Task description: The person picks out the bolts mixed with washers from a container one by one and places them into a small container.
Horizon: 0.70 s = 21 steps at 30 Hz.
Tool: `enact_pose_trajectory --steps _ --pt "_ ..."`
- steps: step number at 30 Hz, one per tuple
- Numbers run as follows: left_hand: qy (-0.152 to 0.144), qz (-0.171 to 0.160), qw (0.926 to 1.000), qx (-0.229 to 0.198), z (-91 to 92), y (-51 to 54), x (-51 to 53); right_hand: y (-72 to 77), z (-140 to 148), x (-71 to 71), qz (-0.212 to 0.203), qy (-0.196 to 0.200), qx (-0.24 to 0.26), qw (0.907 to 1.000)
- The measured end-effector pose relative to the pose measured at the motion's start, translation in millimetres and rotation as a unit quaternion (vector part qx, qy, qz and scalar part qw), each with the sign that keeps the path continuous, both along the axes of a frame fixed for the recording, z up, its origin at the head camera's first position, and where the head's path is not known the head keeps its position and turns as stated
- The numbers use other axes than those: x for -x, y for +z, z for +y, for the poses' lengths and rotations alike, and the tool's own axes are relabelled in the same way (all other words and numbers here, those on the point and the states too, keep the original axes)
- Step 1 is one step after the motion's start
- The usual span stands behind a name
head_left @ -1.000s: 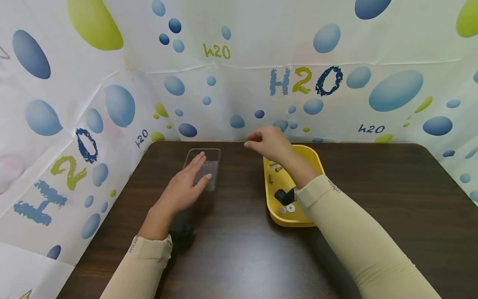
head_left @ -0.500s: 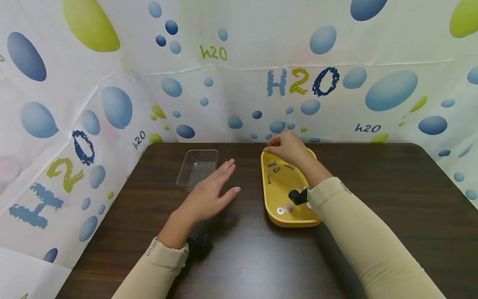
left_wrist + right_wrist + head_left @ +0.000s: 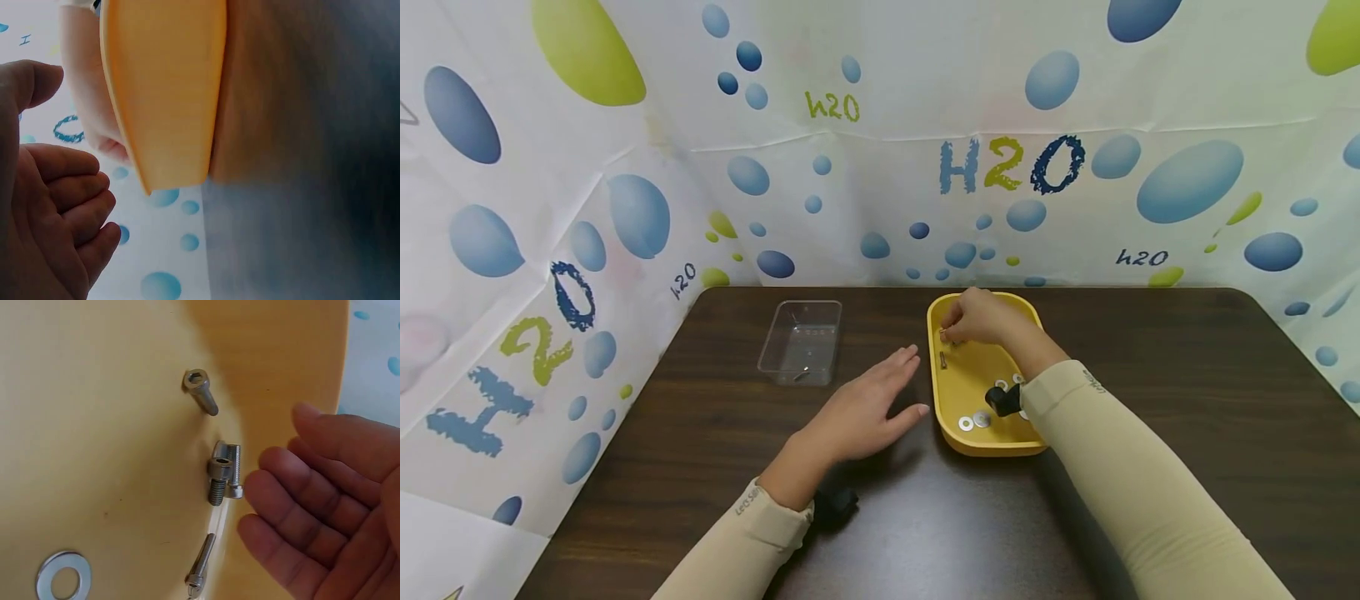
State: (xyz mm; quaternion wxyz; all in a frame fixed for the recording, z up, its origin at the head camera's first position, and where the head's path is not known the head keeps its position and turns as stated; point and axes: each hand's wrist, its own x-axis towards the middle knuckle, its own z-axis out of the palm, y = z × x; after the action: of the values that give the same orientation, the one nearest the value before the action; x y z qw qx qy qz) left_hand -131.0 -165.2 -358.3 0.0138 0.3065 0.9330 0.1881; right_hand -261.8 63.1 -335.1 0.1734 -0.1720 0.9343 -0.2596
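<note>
My right hand (image 3: 988,318) reaches into the far left part of a yellow tray (image 3: 992,451). In the right wrist view its relaxed, slightly bent fingers (image 3: 281,500) hover beside two socket head bolts (image 3: 219,472) lying close together, with a disc edge behind them. Another bolt (image 3: 203,392) lies above these, and one more bolt (image 3: 200,565) below; nothing shows between thumb and fingers. My left hand (image 3: 865,408) hangs over the table just left of the tray, fingers extended, thumb apart, palm bare in the left wrist view. A clear plastic box (image 3: 763,367) holds a small metal piece (image 3: 801,375).
Flat washers (image 3: 966,423) lie in the tray's near end, and one washer (image 3: 44,584) shows in the right wrist view. The dark wood table (image 3: 1172,400) ends at the back against a patterned sheet (image 3: 910,100).
My right hand has come from beyond the tray's far left side, down into the tray among the bolts. My left hand has moved right, from over the clear box to beside the tray.
</note>
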Motion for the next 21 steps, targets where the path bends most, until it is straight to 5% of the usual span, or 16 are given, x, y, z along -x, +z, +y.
enact_pose_trajectory --steps 9,21 --pt "-0.025 -0.011 0.9995 0.014 15.9 -6.5 -2.8 -10.3 -3 -2.5 -0.018 0.055 -0.047 0.9972" --pt "-0.028 0.002 0.9993 0.025 21.7 -10.4 -4.2 -15.3 -7 -4.4 -0.025 0.053 -0.05 0.9971"
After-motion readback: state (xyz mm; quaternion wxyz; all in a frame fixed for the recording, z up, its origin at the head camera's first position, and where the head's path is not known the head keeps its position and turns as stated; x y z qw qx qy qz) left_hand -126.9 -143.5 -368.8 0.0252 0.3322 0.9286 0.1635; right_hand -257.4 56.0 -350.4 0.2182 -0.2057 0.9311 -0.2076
